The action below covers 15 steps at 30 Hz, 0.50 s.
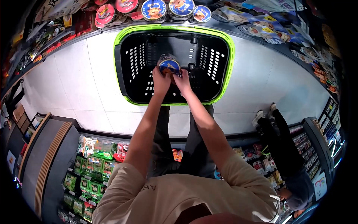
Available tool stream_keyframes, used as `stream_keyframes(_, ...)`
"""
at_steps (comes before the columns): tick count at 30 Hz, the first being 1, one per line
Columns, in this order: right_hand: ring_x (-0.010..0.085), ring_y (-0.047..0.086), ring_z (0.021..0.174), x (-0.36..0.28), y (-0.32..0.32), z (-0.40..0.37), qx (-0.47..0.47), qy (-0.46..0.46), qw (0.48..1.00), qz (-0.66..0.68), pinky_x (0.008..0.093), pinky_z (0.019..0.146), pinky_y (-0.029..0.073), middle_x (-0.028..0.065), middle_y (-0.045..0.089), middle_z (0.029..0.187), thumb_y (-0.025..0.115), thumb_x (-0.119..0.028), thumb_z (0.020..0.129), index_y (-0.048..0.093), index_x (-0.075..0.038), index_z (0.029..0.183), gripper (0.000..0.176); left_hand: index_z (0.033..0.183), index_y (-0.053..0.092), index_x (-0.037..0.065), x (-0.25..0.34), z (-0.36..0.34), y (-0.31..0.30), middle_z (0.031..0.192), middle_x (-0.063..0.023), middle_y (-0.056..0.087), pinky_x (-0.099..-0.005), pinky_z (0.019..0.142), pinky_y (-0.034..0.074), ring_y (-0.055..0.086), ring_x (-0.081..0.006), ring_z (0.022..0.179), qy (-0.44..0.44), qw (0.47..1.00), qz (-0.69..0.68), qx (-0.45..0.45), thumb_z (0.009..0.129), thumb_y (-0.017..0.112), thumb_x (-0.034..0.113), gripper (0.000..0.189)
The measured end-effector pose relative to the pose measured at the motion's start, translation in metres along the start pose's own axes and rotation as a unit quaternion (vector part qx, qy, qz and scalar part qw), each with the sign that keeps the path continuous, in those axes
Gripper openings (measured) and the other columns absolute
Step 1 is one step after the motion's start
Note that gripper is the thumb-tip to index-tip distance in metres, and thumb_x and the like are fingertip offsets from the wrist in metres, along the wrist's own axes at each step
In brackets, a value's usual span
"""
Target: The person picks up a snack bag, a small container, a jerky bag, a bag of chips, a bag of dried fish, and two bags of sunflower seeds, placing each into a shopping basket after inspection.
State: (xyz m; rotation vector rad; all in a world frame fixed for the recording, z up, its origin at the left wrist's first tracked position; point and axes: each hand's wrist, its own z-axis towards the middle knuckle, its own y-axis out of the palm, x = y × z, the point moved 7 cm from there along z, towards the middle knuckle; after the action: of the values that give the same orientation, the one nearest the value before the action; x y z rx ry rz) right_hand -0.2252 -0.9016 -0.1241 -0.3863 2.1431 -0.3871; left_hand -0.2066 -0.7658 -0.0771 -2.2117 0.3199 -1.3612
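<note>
Over the black basket with a bright green rim [230, 56], my two hands hold one round container [169, 65] with a blue lid and clear sides. My left hand [161, 80] is closed on its left side, and my right hand [182, 81] grips its lower right edge. The container tilts so its lid faces me. Below it, the basket's black slotted walls show, and I see no other item inside.
Round tubs with blue lids [153, 9] and red lids [105, 14] line the shelf ahead. Packets [261, 26] fill the shelf to the right. Behind me are snack shelves [93, 168]. Another person [283, 149] stands at the lower right.
</note>
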Motion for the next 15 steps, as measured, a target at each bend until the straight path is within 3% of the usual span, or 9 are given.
stream_keyframes(1,0.0133,0.049,0.086,0.011,0.016,0.004,-0.003,0.004,1.000,0.000,0.0281,0.068,0.044,0.0087,0.046,0.098,0.053,-0.010,0.075,0.038,0.000,0.103,0.034,0.104,0.040,-0.007,-0.024,0.010,0.002,0.103,-0.0215,0.044,-0.0349,0.083,0.038,0.046,-0.0328,0.096,-0.031,0.999,0.009,-0.009,0.067,0.052,0.004,0.041)
stream_keyframes(3,0.0119,0.049,0.083,0.044,0.060,0.016,-0.089,0.134,0.965,0.210,0.0256,0.066,0.043,0.0063,0.047,0.097,0.050,-0.012,0.076,0.043,-0.001,0.102,0.029,0.097,0.046,-0.006,-0.069,0.032,0.005,0.096,-0.0211,0.049,-0.0343,0.079,0.040,0.049,-0.0316,0.092,-0.044,0.998,0.051,-0.012,0.066,0.051,0.004,0.032)
stream_keyframes(4,0.0119,0.049,0.083,0.052,0.068,0.024,-0.089,0.138,0.964,0.210,0.0256,0.066,0.043,0.0063,0.047,0.097,0.050,-0.012,0.076,0.043,-0.001,0.102,0.029,0.094,0.048,-0.005,-0.091,0.046,0.009,0.089,-0.0200,0.054,-0.0339,0.074,0.042,0.053,-0.0307,0.086,-0.061,0.996,0.058,-0.020,0.066,0.052,0.006,0.030)
stream_keyframes(6,0.0101,0.049,0.080,0.065,0.105,0.032,-0.251,0.176,0.925,0.227,0.0238,0.064,0.042,0.0046,0.049,0.095,0.047,-0.012,0.076,0.047,-0.003,0.098,0.024,0.094,0.050,-0.004,-0.122,0.060,0.018,0.087,-0.0198,0.057,-0.0333,0.071,0.044,0.056,-0.0299,0.083,-0.107,0.990,0.069,-0.065,0.068,0.051,0.010,0.030)
stream_keyframes(8,0.0091,0.048,0.083,0.073,0.124,0.036,-0.259,0.188,0.907,0.274,0.0258,0.067,0.040,0.0006,0.050,0.092,0.045,-0.016,0.077,0.049,-0.006,0.099,0.024,0.095,0.051,-0.004,-0.133,0.072,0.023,0.088,-0.0194,0.057,-0.0332,0.071,0.044,0.056,-0.0291,0.083,-0.128,0.983,0.087,-0.096,0.069,0.051,0.012,0.030)
stream_keyframes(10,0.0047,0.037,0.047,0.070,0.125,0.042,-0.174,0.223,0.900,0.331,0.0204,0.039,0.025,-0.0024,0.043,0.057,0.042,-0.009,0.072,0.051,-0.005,0.070,0.010,0.096,0.051,-0.003,-0.161,0.080,0.035,0.089,-0.0191,0.057,-0.0330,0.071,0.044,0.056,-0.0282,0.083,-0.153,0.974,0.105,-0.130,0.070,0.050,0.013,0.031)
stream_keyframes(12,0.0062,0.038,0.048,0.071,0.131,0.040,-0.212,0.260,0.885,0.322,0.0200,0.041,0.028,-0.0020,0.044,0.061,0.043,-0.014,0.075,0.051,-0.007,0.076,0.010,0.095,0.052,-0.002,-0.165,0.087,0.036,0.088,-0.0174,0.058,-0.0336,0.069,0.044,0.057,-0.0273,0.081,-0.088,0.992,0.023,-0.086,0.071,0.049,0.014,0.029)
stream_keyframes(13,0.0069,0.040,0.050,0.072,0.131,0.037,-0.211,0.285,0.875,0.329,0.0198,0.043,0.030,-0.0009,0.046,0.066,0.043,-0.015,0.076,0.050,-0.007,0.078,0.011,0.096,0.052,-0.003,-0.157,0.086,0.031,0.087,-0.0234,0.057,-0.0375,0.073,0.044,0.054,-0.0363,0.085,-0.049,0.995,0.058,-0.066,0.068,0.051,0.014,0.033)
stream_keyframes(15,0.0076,0.041,0.052,0.071,0.126,0.034,-0.209,0.308,0.865,0.336,0.0196,0.045,0.033,0.0003,0.047,0.070,0.043,-0.017,0.077,0.050,-0.008,0.080,0.011,0.094,0.052,-0.003,-0.158,0.084,0.027,0.086,-0.0231,0.057,-0.0381,0.071,0.044,0.054,-0.0373,0.083,-0.038,0.992,0.091,-0.082,0.068,0.051,0.013,0.030)
